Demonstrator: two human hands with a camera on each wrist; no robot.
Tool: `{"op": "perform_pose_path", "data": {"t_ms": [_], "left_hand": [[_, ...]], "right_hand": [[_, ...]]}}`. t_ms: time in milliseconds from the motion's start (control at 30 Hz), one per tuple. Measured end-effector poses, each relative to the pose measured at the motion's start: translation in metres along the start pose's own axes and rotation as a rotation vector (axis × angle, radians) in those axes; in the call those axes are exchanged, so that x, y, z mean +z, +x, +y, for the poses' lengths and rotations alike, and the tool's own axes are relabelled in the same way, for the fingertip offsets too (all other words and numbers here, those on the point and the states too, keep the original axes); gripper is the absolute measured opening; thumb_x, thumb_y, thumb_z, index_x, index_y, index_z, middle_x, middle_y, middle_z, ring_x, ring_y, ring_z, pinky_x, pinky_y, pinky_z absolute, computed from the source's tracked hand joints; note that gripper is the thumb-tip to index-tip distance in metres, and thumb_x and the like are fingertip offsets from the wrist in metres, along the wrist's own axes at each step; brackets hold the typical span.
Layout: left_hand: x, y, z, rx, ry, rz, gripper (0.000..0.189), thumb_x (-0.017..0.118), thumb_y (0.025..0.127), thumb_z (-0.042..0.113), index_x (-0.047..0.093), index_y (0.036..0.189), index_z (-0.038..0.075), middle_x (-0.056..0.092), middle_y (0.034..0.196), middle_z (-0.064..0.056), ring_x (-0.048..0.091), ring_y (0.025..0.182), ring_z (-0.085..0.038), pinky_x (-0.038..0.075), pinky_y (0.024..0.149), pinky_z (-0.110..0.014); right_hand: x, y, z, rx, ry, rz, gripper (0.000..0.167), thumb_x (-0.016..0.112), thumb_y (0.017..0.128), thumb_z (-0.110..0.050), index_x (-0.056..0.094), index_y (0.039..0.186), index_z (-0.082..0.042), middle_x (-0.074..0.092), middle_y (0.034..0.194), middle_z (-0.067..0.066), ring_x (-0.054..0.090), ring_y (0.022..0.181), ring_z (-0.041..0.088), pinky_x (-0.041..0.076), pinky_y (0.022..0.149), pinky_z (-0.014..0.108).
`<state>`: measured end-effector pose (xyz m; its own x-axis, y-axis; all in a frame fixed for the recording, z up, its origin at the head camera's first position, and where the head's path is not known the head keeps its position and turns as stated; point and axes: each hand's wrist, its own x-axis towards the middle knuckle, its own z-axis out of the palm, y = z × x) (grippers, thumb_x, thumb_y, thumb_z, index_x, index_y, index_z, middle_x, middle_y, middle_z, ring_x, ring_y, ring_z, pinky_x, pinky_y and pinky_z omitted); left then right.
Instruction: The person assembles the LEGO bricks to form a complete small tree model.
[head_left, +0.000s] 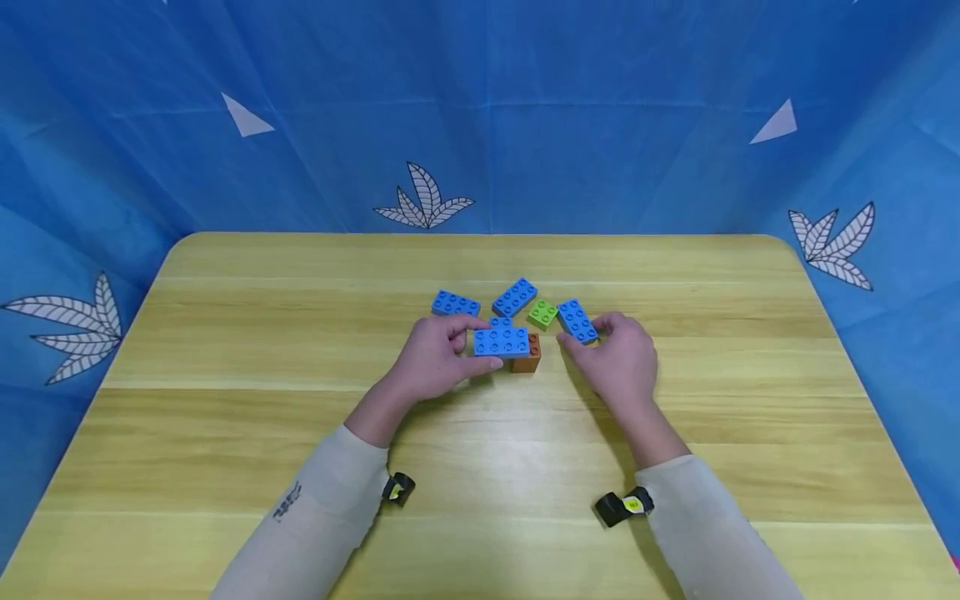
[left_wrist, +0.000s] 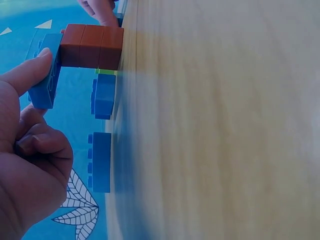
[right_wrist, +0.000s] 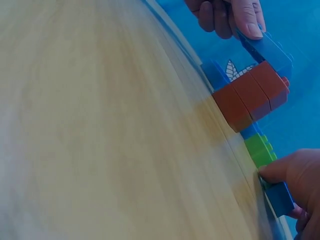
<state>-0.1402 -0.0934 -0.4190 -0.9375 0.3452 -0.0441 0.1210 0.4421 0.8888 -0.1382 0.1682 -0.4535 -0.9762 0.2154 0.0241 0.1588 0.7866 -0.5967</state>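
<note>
thumb and fingers of the left hand (head_left: pixel 433 360) pinch a blue brick (head_left: pixel 501 342) jutting left beyond the brown stack (head_left: pixel 527 364); pressing the overhang could topple both. the right hand (head_left: pixel 621 358) pinches a second blue brick (head_left: pixel 577 321); careless dragging might shove the nearby green brick (head_left: pixel 543 314).

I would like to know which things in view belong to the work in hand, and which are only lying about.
Apparently in the work:
raised blue brick, pinched by the left hand
stack of brown bricks
rightmost blue brick, pinched by the right hand

Lying about, perhaps spare pieces:
green brick
rear blue brick
leftmost blue brick
</note>
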Motion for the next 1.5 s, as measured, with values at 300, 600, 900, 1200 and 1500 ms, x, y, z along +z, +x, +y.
{"op": "perform_pose_path", "data": {"t_ms": [300,600,900,1200,1500], "left_hand": [[-0.001,-0.002,-0.001,-0.004,-0.002,0.000,0.046,0.086,0.082,0.026,0.070,0.120,0.007,0.030,0.058,0.001,0.028,0.050,-0.018,0.028,0.055,-0.034],[0.000,-0.001,-0.002,-0.005,-0.002,0.000,0.046,0.086,0.082,0.026,0.070,0.121,0.008,0.030,0.058,0.001,0.028,0.050,-0.017,0.028,0.054,-0.033],[0.001,-0.001,-0.001,-0.004,0.001,0.005,0.045,0.086,0.082,0.025,0.071,0.120,0.008,0.031,0.058,0.001,0.029,0.050,-0.018,0.028,0.055,-0.033],[0.000,-0.002,-0.002,0.009,-0.008,0.003,0.043,0.085,0.083,0.025,0.070,0.120,0.008,0.030,0.058,0.001,0.028,0.050,-0.017,0.028,0.054,-0.033],[0.000,-0.001,-0.002,0.013,-0.015,0.004,0.043,0.085,0.083,0.024,0.071,0.120,0.009,0.030,0.058,0.001,0.030,0.050,-0.018,0.028,0.054,-0.033]], "right_hand": [[0.003,0.001,0.001,-0.008,-0.028,0.027,0.055,0.078,0.082,-0.050,0.070,0.105,-0.001,0.065,0.100,0.013,0.059,0.086,0.030,0.047,0.068,0.044],[-0.002,-0.002,0.004,-0.003,0.037,0.099,0.055,0.079,0.083,-0.048,0.070,0.111,-0.002,0.063,0.100,0.012,0.055,0.086,0.028,0.044,0.073,0.043],[-0.008,-0.005,0.006,-0.196,0.286,0.196,0.040,0.087,0.079,-0.032,0.071,0.101,-0.003,0.047,0.078,0.013,0.041,0.073,0.022,0.030,0.064,0.033],[-0.014,-0.010,0.003,-0.326,0.496,0.119,0.031,0.090,0.076,-0.014,0.071,0.098,-0.004,0.046,0.077,0.020,0.039,0.067,0.028,0.029,0.056,0.024],[-0.022,-0.014,-0.001,-0.360,0.499,-0.010,0.031,0.087,0.077,-0.005,0.071,0.103,-0.002,0.043,0.077,0.021,0.036,0.064,0.027,0.028,0.056,0.025]]}}
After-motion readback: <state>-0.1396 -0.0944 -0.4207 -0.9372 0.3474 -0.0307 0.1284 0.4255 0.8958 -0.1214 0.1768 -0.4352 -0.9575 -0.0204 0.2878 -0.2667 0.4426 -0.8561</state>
